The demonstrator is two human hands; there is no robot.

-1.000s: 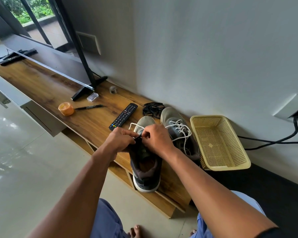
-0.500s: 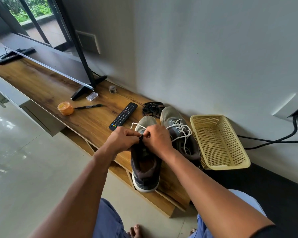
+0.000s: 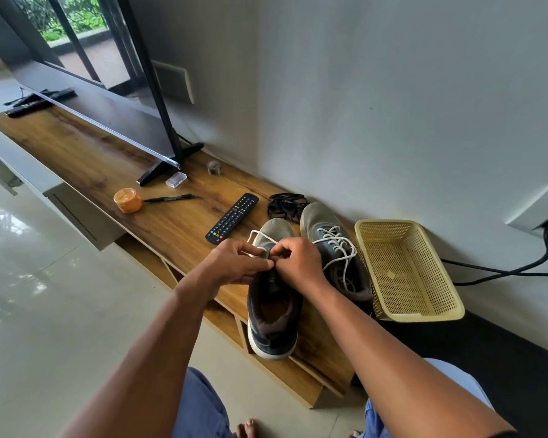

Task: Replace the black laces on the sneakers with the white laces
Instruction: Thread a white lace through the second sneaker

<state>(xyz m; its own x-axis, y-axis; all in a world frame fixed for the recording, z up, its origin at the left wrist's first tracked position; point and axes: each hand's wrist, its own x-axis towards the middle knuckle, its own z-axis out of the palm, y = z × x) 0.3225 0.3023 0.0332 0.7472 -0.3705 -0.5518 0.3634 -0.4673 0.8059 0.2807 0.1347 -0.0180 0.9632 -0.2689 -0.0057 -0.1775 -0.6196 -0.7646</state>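
Note:
Two grey sneakers stand side by side on the wooden TV bench (image 3: 171, 222). The left sneaker (image 3: 272, 314) has a white lace (image 3: 260, 237) looping out over its toe. My left hand (image 3: 234, 263) and my right hand (image 3: 298, 263) meet above its tongue, each pinching the white lace at the eyelets; the fingertips hide the lace ends. The right sneaker (image 3: 336, 251) carries a white lace (image 3: 336, 241) threaded loosely. A heap of black laces (image 3: 283, 205) lies behind the sneakers, near the wall.
A yellow plastic basket (image 3: 408, 270) stands right of the sneakers. A black remote (image 3: 231, 218), a pen (image 3: 170, 199), an orange jar (image 3: 128, 200) and a TV on its stand (image 3: 168, 165) sit to the left. A black cable (image 3: 503, 270) runs along the wall.
Both hands stay at the left sneaker's eyelets; they have drawn slightly closer together and worked the white lace, with the loop over the toe shifting a little.

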